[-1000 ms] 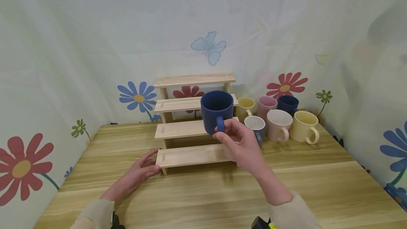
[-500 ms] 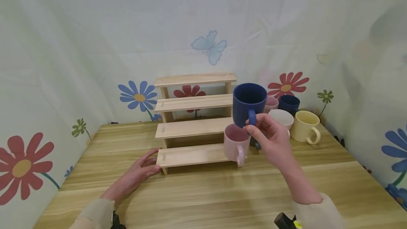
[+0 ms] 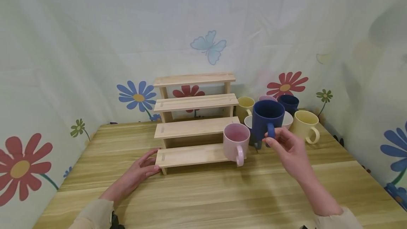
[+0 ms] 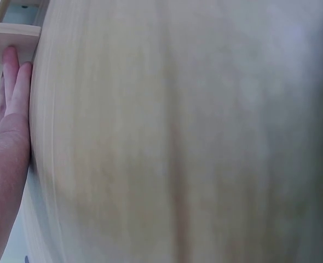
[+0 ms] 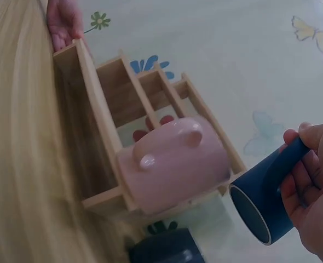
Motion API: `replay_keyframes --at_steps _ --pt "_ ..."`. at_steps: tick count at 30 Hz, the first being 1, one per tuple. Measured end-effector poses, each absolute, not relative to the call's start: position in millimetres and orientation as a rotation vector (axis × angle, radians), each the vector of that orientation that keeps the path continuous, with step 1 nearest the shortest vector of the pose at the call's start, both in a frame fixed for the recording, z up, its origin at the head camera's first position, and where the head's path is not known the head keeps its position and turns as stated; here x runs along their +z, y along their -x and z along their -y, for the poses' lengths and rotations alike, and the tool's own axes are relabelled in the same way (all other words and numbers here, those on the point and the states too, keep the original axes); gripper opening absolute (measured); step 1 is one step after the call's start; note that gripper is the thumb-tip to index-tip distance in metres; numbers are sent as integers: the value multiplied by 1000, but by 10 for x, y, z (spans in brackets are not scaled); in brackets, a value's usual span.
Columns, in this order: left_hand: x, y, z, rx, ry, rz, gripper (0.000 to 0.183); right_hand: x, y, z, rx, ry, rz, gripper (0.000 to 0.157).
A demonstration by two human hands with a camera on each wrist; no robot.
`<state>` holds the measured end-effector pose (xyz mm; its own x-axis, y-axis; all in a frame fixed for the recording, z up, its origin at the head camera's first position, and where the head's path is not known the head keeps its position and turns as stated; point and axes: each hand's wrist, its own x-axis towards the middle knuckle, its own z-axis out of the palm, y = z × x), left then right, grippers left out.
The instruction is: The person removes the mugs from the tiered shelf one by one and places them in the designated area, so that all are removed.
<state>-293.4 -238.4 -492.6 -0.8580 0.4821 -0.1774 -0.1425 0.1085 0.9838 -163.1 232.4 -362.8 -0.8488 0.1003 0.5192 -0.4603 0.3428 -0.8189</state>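
My right hand (image 3: 290,151) pinches the handle of a dark blue mug (image 3: 268,119), upright and held up in front of the mugs on the right. In the right wrist view the blue mug (image 5: 265,200) hangs by its handle from curled fingers. A pink mug (image 3: 233,142) sits on the right end of the lowest step of a four-step wooden rack (image 3: 190,156), handle toward me. At the rack's left end my left hand (image 3: 138,174) rests low, fingertips against the bottom step. Its fingers look nearly straight in the left wrist view (image 4: 13,104).
Right of the rack stand a yellow mug (image 3: 244,107), a second dark blue mug (image 3: 288,103) and another yellow mug (image 3: 305,124). The held mug partly covers a white-lined mug (image 3: 249,123) and a pale mug (image 3: 287,120). A flowered cloth (image 3: 127,27) hangs behind the wooden table (image 3: 197,200).
My right hand has carried the blue mug from in front of the rack rightward, then lowered it toward the other mugs. The pink mug has come into full view. My left hand has stayed put.
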Motion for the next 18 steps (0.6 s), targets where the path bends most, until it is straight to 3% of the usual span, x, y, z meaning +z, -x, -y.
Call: replay_keyframes --at_steps 18 --pt "-4890 2913 2378 1755 -337 -1963 76 -4209 1569 -2502 1577 -162 2309 17"
